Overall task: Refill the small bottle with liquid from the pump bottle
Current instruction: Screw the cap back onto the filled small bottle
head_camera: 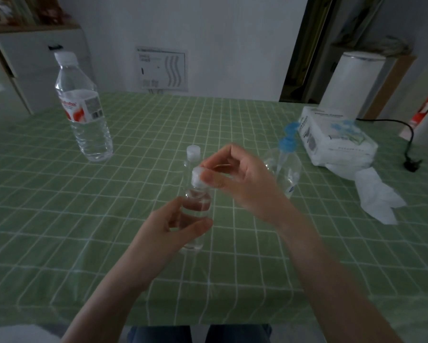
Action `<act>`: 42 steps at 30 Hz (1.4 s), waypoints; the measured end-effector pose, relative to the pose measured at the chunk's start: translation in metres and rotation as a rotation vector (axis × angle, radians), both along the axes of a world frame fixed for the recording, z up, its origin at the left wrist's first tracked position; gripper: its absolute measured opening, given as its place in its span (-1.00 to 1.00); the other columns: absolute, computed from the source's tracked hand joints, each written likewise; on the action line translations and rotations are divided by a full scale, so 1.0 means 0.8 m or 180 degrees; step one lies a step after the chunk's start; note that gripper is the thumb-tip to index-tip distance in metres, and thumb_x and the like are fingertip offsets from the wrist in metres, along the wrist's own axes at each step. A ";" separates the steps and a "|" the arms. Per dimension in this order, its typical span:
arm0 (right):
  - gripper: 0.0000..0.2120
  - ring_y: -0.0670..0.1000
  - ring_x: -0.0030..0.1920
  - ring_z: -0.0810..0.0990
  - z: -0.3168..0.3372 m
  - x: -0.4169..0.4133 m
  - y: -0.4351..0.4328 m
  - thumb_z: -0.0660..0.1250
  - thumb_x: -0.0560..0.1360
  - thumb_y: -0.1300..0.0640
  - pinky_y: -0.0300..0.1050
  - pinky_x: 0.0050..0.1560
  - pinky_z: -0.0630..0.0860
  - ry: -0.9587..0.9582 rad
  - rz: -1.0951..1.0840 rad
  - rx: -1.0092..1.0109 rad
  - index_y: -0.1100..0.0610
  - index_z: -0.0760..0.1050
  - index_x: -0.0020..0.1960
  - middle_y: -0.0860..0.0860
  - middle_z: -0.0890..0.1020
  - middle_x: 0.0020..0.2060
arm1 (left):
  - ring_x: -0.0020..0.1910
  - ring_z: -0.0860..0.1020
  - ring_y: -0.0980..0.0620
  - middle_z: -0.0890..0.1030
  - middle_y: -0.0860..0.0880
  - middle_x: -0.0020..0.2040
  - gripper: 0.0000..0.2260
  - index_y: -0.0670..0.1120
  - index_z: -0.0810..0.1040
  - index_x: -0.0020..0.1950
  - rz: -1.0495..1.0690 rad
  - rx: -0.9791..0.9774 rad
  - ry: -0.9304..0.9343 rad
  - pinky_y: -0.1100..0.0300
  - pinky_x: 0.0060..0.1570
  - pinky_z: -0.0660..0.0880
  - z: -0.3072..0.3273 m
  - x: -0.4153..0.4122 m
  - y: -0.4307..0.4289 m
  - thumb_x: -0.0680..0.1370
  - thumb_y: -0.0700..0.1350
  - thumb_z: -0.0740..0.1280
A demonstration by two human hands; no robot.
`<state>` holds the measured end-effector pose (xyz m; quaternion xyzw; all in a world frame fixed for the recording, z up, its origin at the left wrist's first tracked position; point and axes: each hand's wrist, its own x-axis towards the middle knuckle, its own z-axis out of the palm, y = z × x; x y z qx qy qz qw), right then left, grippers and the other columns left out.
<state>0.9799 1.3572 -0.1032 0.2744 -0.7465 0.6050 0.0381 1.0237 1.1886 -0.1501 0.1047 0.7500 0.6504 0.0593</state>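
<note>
A small clear bottle (198, 204) with a white cap (197, 176) stands upright at the middle of the green checked table (109, 219). My left hand (176, 226) grips its body from the left. My right hand (235, 179) pinches the cap from the right with thumb and fingers. Just behind stands a second small clear bottle (192, 154) with a white cap. The pump bottle (286, 167), clear with a blue pump head, stands to the right, partly hidden behind my right hand.
A large water bottle (84, 112) with a red and white label stands at the back left. A white tissue pack (336, 137) with a loose tissue (378, 199) lies at the right. A white cylinder (351, 82) and a black cable (408, 134) sit at the far right.
</note>
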 end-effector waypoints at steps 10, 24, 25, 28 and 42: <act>-0.80 -0.18 -0.08 0.63 -0.001 -0.001 -0.004 0.46 0.40 0.25 -0.24 0.08 0.56 0.0073 -0.0008 -0.0110 -0.03 0.55 -0.11 -0.17 0.65 -0.19 | -0.08 0.64 0.13 0.68 0.06 -0.05 -0.57 0.06 0.57 0.05 0.0011 -0.0047 0.0038 0.25 -0.14 0.54 0.001 -0.001 0.000 0.22 0.15 0.39; -0.85 -0.10 -0.05 0.65 -0.003 -0.002 -0.004 0.47 0.38 0.14 -0.17 0.10 0.57 -0.0070 0.0125 -0.0042 -0.02 0.54 -0.11 -0.12 0.65 -0.14 | -0.11 0.64 0.11 0.69 0.04 -0.09 -0.63 0.03 0.58 0.04 0.0006 0.0055 -0.0008 0.38 -0.22 0.52 -0.002 0.001 0.002 0.26 0.08 0.41; -0.87 -0.06 0.00 0.65 -0.003 -0.001 -0.001 0.45 0.42 0.16 -0.16 0.11 0.57 -0.0163 0.0234 -0.0106 0.01 0.54 -0.08 -0.10 0.66 -0.10 | -0.12 0.65 0.11 0.69 0.04 -0.09 -0.63 0.03 0.58 0.04 0.0006 0.0047 -0.0001 0.37 -0.23 0.52 -0.003 0.001 0.002 0.26 0.08 0.41; -0.87 -0.01 0.10 0.65 -0.006 0.002 0.005 0.32 0.51 0.31 -0.19 0.14 0.56 -0.0241 0.0416 -0.0251 0.16 0.56 0.03 0.01 0.68 0.01 | -0.13 0.65 0.10 0.69 0.03 -0.10 -0.64 0.03 0.58 0.04 0.0020 0.0036 0.0010 0.36 -0.22 0.52 -0.003 0.001 0.000 0.28 0.07 0.41; -0.81 -0.11 0.00 0.66 -0.003 0.004 -0.003 0.39 0.46 0.29 -0.24 0.08 0.56 -0.0028 0.0182 -0.0139 0.05 0.59 0.00 -0.11 0.68 -0.09 | -0.10 0.64 0.10 0.69 0.01 -0.09 -0.59 0.04 0.58 0.04 0.0030 0.0041 0.0046 0.26 -0.15 0.55 0.001 0.002 0.005 0.23 0.13 0.41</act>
